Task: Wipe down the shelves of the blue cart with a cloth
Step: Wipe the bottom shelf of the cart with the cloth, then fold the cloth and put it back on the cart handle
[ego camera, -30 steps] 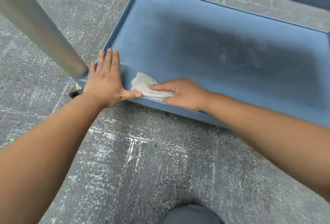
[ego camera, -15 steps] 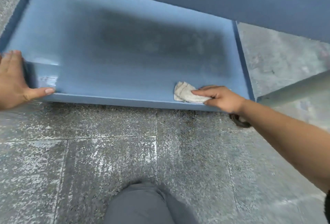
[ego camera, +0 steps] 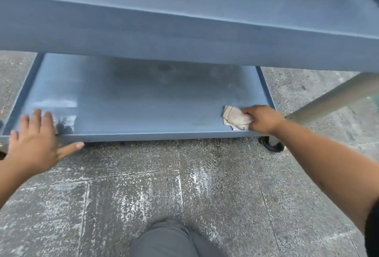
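Head view puts me mid-wipe on the bottom shelf (ego camera: 143, 100) of the blue cart (ego camera: 184, 37) — my right hand (ego camera: 263, 120) bunches the cloth (ego camera: 235, 119) at the near right corner, my left hand (ego camera: 34, 139) spread flat on the left rim — next, I judge, a pass further in.

Blue cart shelf (ego camera: 143, 100), beige cloth (ego camera: 235, 118), speckled grey floor (ego camera: 184, 185).

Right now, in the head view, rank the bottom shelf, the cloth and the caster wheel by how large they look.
1. bottom shelf
2. cloth
3. caster wheel, though it is partly hidden, so its true size is unsure.
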